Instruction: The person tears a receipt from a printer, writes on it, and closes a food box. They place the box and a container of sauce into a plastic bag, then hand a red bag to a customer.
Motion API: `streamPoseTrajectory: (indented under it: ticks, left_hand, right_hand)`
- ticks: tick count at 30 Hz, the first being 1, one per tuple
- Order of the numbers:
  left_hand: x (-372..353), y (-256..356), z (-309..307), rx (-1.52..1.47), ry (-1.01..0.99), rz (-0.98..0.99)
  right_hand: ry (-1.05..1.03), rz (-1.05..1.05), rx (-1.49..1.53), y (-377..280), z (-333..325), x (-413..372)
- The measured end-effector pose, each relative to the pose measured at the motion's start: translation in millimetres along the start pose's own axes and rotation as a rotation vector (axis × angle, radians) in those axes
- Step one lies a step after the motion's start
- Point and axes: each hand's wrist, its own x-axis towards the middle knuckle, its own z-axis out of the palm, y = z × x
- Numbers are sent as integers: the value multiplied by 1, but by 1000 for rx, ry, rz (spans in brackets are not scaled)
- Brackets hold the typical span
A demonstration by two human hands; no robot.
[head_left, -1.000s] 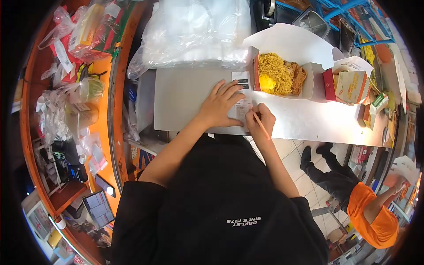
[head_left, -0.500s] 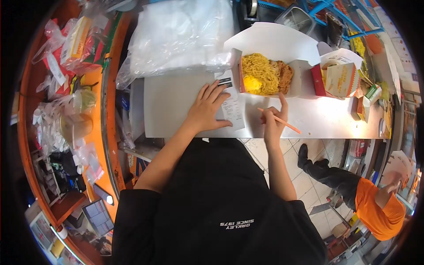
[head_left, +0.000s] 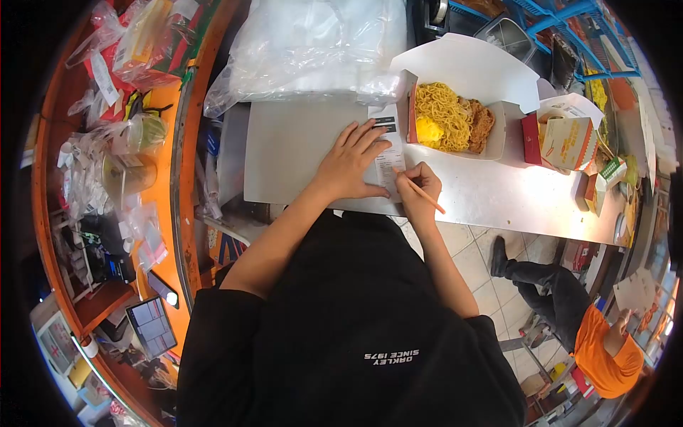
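My left hand (head_left: 353,162) lies flat with spread fingers, pressing on the left side of a printed receipt (head_left: 388,162) on the metal counter. In my right hand (head_left: 421,191) is a slim orange pen (head_left: 430,198), its tip at the receipt's printed lines. Just beyond the hands stands an open takeaway box (head_left: 506,132). It holds yellow noodles (head_left: 442,104), a bright yellow egg-like portion (head_left: 428,131) and a browned fried piece, perhaps chicken (head_left: 482,129).
A pile of clear plastic bags (head_left: 313,50) lies at the back left. Printed food cartons (head_left: 567,142) and a blue wire basket (head_left: 590,35) are at the right. An orange shelf (head_left: 167,206) carries a tablet (head_left: 151,326). A person in an orange shirt (head_left: 605,352) is at the lower right.
My right hand has moved left from beside the box, bringing the pen tip onto the receipt. My left hand stays spread on the paper. The whole view has shifted slightly.
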Motion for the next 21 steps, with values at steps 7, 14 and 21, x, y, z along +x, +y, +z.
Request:
streamPoseTrajectory:
  ticks: [7,14,21]
  left_hand:
    - [-1,-3,1,19,4,18]
    - [-1,-3,1,24,-10,14]
    - [-1,-2,0,24,-9,12]
  right_hand:
    - [-118,2,10,-5,5,-3]
    - [-15,-99,-285,-13,0,-4]
    - [90,-100,-365,-14,2,-8]
